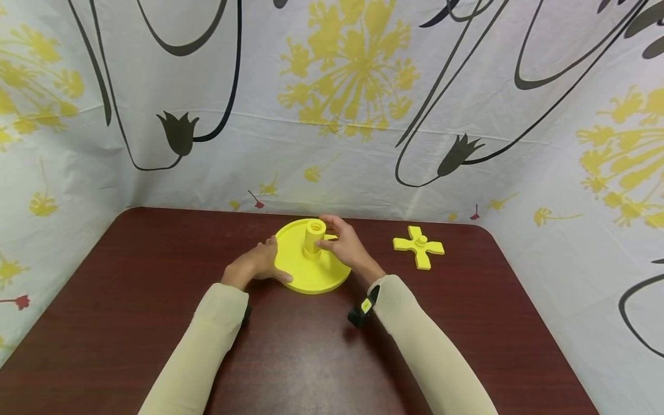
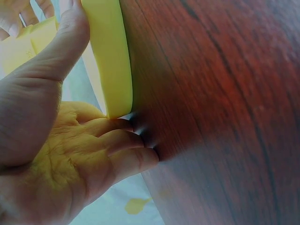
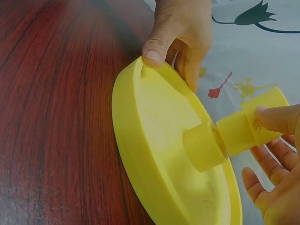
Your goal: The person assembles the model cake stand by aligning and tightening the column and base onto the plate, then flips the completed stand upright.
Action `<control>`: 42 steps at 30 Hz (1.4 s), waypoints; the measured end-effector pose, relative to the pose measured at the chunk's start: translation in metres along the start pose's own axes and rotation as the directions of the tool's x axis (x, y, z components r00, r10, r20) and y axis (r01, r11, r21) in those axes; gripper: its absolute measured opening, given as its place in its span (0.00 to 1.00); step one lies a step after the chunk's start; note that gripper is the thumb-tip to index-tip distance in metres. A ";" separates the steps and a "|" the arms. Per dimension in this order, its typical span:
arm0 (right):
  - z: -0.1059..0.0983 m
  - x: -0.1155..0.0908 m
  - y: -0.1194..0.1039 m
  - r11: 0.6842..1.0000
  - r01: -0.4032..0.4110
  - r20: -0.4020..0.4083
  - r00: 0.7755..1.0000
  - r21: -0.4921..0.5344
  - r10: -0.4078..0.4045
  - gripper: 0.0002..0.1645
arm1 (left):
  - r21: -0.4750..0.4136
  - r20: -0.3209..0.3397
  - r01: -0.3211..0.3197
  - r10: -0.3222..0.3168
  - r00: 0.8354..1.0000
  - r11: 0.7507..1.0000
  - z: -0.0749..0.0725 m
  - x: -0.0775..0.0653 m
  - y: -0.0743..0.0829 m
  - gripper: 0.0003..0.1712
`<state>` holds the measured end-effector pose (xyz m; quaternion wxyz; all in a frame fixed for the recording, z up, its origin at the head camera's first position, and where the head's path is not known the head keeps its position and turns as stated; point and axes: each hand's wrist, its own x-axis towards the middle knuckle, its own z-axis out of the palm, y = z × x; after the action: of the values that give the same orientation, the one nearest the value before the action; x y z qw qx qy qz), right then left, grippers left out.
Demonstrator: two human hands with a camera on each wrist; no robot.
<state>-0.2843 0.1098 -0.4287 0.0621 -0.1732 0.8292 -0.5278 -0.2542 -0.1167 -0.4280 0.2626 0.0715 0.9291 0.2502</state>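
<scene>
A yellow round base [image 1: 311,281] with a raised rim rests on the table, a short collar [image 3: 202,147] standing at its centre. My left hand [image 1: 257,262] holds the base at its left side, thumb over the rim [image 3: 140,84] and fingers along the outer edge. Between the thumb and fingers of my right hand [image 1: 346,245] is a hollow yellow tube [image 1: 314,235] marked "35". The tube's narrower lower end is at the collar's mouth; how far it goes in, if at all, I cannot tell.
To the right of the base lies a yellow cross-shaped piece [image 1: 420,246] with a small round knob in its middle. The dark red wooden table [image 1: 290,357] ends at the back against a patterned cloth [image 1: 249,150].
</scene>
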 end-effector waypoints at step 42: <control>0.004 0.004 -0.001 0.999 0.052 -0.028 0.998 -0.017 -0.052 0.32 | -0.011 -0.002 -0.009 0.009 1.000 1.000 -0.001 -0.002 0.000 0.68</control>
<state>-0.2861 0.1045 -0.4294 0.0351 -0.1877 0.8296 -0.5247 -0.2525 -0.1177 -0.4264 0.2612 0.0740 0.9276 0.2567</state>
